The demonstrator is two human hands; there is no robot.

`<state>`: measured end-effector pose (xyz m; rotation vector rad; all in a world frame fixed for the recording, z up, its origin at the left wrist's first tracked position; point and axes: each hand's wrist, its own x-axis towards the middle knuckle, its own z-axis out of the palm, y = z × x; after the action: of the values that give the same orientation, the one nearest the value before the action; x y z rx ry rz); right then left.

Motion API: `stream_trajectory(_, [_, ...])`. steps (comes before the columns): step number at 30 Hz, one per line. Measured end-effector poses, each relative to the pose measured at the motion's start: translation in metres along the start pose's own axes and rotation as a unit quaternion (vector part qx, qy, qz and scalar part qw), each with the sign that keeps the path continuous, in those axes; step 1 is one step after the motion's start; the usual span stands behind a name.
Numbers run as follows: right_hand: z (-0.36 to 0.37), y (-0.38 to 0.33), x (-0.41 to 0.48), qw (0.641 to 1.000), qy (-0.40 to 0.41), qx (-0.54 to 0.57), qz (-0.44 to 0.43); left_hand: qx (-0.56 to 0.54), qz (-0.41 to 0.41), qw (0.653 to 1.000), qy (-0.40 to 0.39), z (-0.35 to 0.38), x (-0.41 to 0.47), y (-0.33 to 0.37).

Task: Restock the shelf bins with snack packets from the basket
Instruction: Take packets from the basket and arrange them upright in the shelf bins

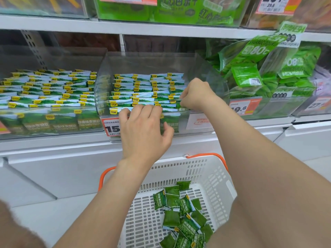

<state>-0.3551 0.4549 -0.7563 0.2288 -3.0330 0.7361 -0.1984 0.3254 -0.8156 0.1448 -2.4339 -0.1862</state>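
A clear plastic shelf bin (200, 68) in the middle holds rows of upright green pea snack packets (143, 90). My left hand (145, 129) rests over the bin's front edge, its fingers lying on the tops of the front-row packets. My right hand (195, 94) is inside the bin at the right end of the rows, fingers curled and pinching a green packet there. Below, a white basket (220, 179) with orange handles holds several loose green packets (180, 212).
A second clear bin (53, 56) on the left is filled with the same packets. To the right, another bin holds larger green bags (259, 72). Red price tags (112, 128) hang on the bin fronts. White cabinet fronts run below the shelf.
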Motion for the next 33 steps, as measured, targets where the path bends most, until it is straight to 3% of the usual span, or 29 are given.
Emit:
stream_trajectory(11, [0.001, 0.0, 0.0, 1.0, 0.009, 0.01, 0.01, -0.004, 0.008, 1.0, 0.015, 0.001, -0.001, -0.001])
stream_trajectory(18, [-0.018, 0.006, -0.023, 0.998, -0.043, 0.0, -0.056, -0.014, 0.004, 1.0, -0.003, -0.005, -0.002, 0.003])
stream_trajectory(21, [-0.021, 0.008, -0.044, 0.993, 0.018, -0.048, -0.102, -0.073, -0.004, 0.997, 0.033, -0.004, -0.006, 0.004])
stream_trajectory(24, [-0.03, 0.006, -0.072, 0.977, 0.116, -0.031, -0.175, -0.155, 0.045, 0.98, 0.116, -0.001, -0.016, 0.013])
stream_trajectory(27, [-0.035, 0.004, -0.106, 0.97, 0.111, -0.033, -0.215, -0.169, 0.09, 0.967, 0.169, 0.006, -0.032, 0.031])
stream_trajectory(30, [-0.024, 0.01, -0.133, 0.968, 0.055, -0.136, -0.202, -0.2, 0.085, 0.972, 0.088, 0.033, -0.059, 0.041])
stream_trajectory(33, [-0.008, 0.02, -0.151, 0.958, -0.031, -0.212, -0.191, -0.167, 0.043, 0.98, -0.099, 0.062, -0.089, 0.045])
